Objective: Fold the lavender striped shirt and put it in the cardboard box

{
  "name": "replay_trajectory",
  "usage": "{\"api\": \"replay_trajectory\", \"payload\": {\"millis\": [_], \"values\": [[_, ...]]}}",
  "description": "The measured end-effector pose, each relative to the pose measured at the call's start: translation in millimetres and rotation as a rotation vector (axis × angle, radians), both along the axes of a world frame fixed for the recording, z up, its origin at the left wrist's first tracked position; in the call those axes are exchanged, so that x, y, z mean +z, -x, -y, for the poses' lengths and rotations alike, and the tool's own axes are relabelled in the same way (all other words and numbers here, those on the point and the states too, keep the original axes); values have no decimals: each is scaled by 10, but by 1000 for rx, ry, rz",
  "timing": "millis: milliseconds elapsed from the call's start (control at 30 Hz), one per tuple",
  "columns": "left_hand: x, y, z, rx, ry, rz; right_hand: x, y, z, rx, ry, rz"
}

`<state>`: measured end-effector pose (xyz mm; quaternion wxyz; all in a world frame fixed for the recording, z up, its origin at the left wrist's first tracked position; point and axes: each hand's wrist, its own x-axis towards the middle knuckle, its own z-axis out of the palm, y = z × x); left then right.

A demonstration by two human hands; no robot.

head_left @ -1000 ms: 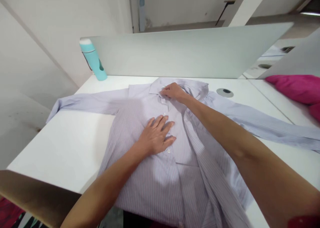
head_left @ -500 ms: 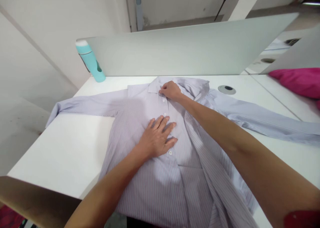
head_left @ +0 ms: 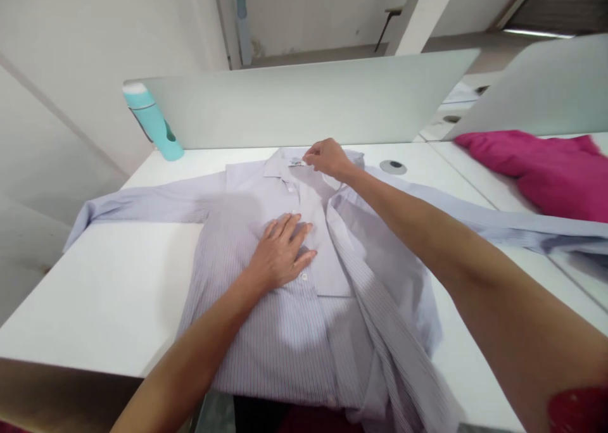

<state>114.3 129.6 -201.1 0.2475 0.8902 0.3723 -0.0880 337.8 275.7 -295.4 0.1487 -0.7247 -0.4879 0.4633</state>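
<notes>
Shirt (head_left: 273,341) spans desk (head_left: 90,300), 6 to 12 o'clock. Left hand (head_left: 280,254) flat at centre, fingers apart. Right hand (head_left: 327,157) just shifted off top button (head_left: 291,188) to collar (head_left: 274,166) at 12; fingers bunched, can't tell if pinching. Neckline's less covered.

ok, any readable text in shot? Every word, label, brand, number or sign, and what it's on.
None readable.
Shirt: small marks at what looks like a neck label inside the collar, too small and blurred to read.
Turquoise bottle: no lettering I can make out.
Pink cloth: none visible.
</notes>
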Motion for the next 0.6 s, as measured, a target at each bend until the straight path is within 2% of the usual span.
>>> {"api": "replay_trajectory", "payload": {"millis": [133, 200, 333, 400, 500, 600], "values": [[-19, -7, -14, -46, -111, 82, 217, -432, 130, -1, -34, 101], [-26, -11, -26, -59, -155, 111, 284, -573, 237, 60, -5, 131], [0, -5, -45, -100, -204, 170, 300, -756, 464, 255, 52, 365], [57, -24, -38, -138, -209, 203, 259, -864, 549, 265, 57, 467], [190, -145, 21, -204, -188, 242, 175, -1060, 618, 96, 87, 414], [298, -377, 118, -318, -135, 259, 100, -1195, 632, -187, 155, 184]]}}
